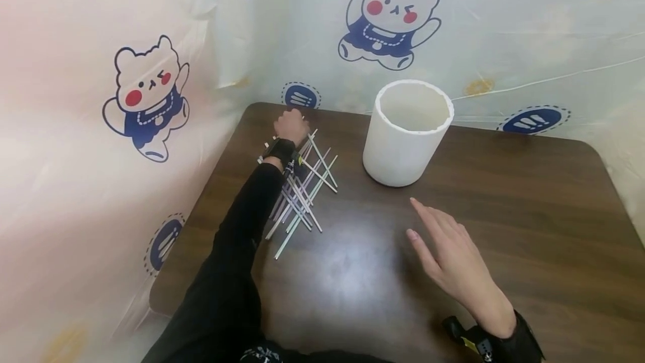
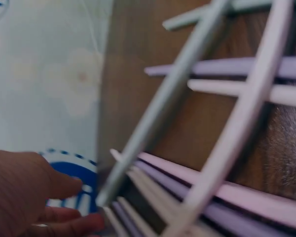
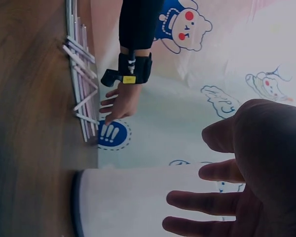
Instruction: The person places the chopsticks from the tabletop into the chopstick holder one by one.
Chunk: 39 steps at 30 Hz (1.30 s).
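Observation:
A loose, crisscrossed pile of thin pastel sticks (image 1: 294, 210) in pale green, purple, pink and white lies on the left of the table. My left hand (image 1: 292, 125) hovers at the pile's far end, its fingers loosely bent. In the left wrist view, the fingertips come close to the end of a pale green stick (image 2: 160, 111); whether they touch it I cannot tell. Nothing shows in that hand's grasp in the right wrist view. On the near side of a white cylinder container (image 1: 395, 156), my right hand (image 1: 456, 254) hangs over the table, fingers extended and holding nothing.
The brown wooden table (image 1: 529, 200) has rounded corners. Behind and to the left, a pale curtain (image 1: 282, 27) with cartoon bears meets its edges. The container stands near the back edge, its top uncovered, right of the sticks.

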{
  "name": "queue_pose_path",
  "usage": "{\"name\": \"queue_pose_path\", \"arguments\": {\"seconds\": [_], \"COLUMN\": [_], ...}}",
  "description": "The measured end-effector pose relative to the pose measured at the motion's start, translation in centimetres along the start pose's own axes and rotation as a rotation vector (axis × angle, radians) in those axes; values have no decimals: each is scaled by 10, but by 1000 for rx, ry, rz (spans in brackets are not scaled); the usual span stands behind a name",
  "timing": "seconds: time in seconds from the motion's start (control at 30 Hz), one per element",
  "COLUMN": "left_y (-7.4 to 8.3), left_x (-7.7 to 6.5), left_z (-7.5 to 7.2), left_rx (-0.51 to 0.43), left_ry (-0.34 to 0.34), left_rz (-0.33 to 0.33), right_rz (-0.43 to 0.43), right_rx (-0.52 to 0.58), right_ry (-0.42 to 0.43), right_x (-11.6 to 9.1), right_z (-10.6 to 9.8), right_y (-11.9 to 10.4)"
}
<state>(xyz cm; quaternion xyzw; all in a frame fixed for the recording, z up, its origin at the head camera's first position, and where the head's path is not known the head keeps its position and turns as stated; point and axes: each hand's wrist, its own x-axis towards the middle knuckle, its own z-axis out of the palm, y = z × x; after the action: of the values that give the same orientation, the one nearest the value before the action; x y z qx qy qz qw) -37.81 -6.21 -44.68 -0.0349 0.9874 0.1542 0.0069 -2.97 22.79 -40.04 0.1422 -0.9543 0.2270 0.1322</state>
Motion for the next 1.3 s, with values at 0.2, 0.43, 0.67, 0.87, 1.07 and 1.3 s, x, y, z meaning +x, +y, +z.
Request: {"name": "queue_pose_path", "arguments": {"seconds": [0.2, 0.43, 0.67, 0.87, 1.07, 1.3], "left_y": [-4, 1, 3, 3, 4, 6], "left_x": [11, 18, 20, 17, 16, 11], "left_z": [21, 28, 30, 25, 13, -7], "left_rx": [-14, -2, -14, -39, -110, -293], "left_ry": [-7, -32, -47, -25, 58, 156], "left_rz": [-6, -58, -96, -110, -119, -106], "right_rz": [4, 26, 33, 38, 34, 49], "right_rx": [2, 10, -4, 0, -7, -10], "right_ry": [-25, -28, -20, -12, 8, -5], "right_x": [-3, -3, -3, -2, 0, 4], "right_z": [8, 9, 9, 6, 2, -3], "right_y": [3, 6, 9, 13, 14, 17]}}
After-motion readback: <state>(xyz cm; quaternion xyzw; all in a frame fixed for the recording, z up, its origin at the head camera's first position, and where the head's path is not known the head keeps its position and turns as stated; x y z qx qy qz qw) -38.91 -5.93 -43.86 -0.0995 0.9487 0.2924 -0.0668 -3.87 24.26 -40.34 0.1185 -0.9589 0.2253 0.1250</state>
